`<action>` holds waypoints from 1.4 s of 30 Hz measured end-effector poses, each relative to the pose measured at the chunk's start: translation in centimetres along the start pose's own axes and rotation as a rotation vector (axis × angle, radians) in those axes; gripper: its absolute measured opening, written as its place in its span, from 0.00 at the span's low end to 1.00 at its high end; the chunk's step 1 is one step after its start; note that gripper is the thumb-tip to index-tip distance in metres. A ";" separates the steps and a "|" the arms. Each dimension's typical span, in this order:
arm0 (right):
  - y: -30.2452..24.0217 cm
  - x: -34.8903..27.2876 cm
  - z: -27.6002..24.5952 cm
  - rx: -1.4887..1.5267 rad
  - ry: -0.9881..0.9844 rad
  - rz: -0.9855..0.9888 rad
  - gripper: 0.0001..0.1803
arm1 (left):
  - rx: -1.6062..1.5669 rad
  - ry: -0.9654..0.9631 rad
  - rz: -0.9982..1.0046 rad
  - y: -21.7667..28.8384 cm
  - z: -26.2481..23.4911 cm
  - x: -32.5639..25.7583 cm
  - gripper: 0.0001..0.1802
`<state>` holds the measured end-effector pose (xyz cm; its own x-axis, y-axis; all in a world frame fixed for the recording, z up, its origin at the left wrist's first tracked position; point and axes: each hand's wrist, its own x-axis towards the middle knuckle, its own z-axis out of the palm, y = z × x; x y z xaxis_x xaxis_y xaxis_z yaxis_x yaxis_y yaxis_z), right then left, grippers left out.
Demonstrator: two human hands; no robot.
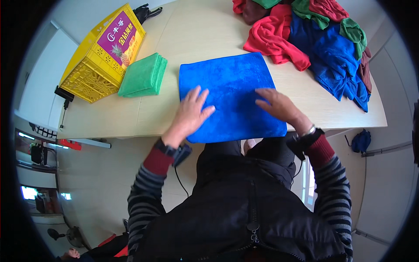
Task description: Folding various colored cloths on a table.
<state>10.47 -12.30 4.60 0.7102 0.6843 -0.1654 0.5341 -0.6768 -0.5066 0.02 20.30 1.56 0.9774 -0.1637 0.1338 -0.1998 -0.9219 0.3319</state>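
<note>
A blue towel (229, 98) lies spread in a rough square at the table's near edge, its front border hanging slightly past that edge. Over its left side is my left hand (192, 111), fingers apart and holding nothing. My right hand (279, 104) is at the towel's right side, palm down, its fingers stretched out toward the cloth's middle. Whether either palm presses on the fabric I cannot tell. To the left sits a neat stack of folded green towels (142, 76).
A yellow plastic crate (98, 61) stands at the table's left, beside the green stack. At the far right is a loose heap of cloths, with a red cloth (277, 39), blue cloth (327, 56) and green cloth (354, 37). A black strapped item (146, 14) lies behind the crate.
</note>
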 end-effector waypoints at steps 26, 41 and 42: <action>5.8 6.3 1.0 -0.199 0.362 0.123 0.40 | 0.228 -0.004 -0.032 -7.8 -0.7 7.6 0.39; 0.5 -5.1 4.1 -0.374 0.297 -0.080 0.32 | 0.237 -0.110 -0.010 -1.6 -1.8 -3.1 0.37; 0.5 -4.2 4.0 -0.368 0.292 -0.093 0.32 | 0.237 -0.106 -0.020 -1.6 -2.1 -3.6 0.36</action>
<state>5.91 -14.44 1.72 0.7226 0.6773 0.1382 0.6911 -0.7034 -0.1663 -3.32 23.08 2.48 0.9852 -0.1691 0.0268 -0.1710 -0.9798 0.1034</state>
